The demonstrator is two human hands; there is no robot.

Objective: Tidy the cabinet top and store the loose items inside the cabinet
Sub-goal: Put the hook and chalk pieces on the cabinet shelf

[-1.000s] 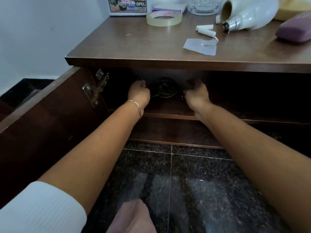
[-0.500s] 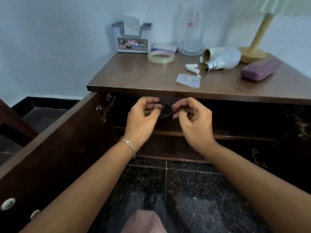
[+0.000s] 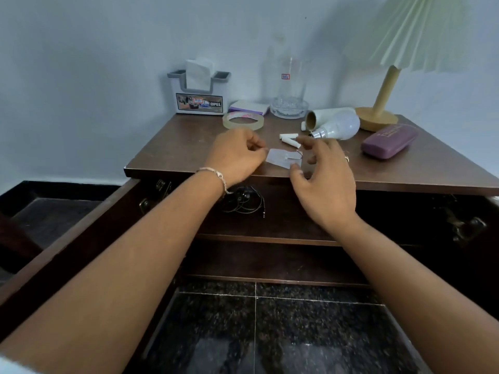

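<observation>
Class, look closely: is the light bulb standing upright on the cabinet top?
No, the light bulb lies on its side on the cabinet top, beside the lamp base.

The brown cabinet top (image 3: 183,147) carries a tissue holder (image 3: 199,103), a tape roll (image 3: 243,121), a glass vase (image 3: 290,103), a lamp base (image 3: 376,120), a bulb (image 3: 339,128) and a purple case (image 3: 388,141). Nearer the front edge lie two white plugs (image 3: 290,139) and a clear hook patch (image 3: 279,160). On the inner shelf (image 3: 283,228) (in shadow) lies a black cable (image 3: 243,202).
</observation>
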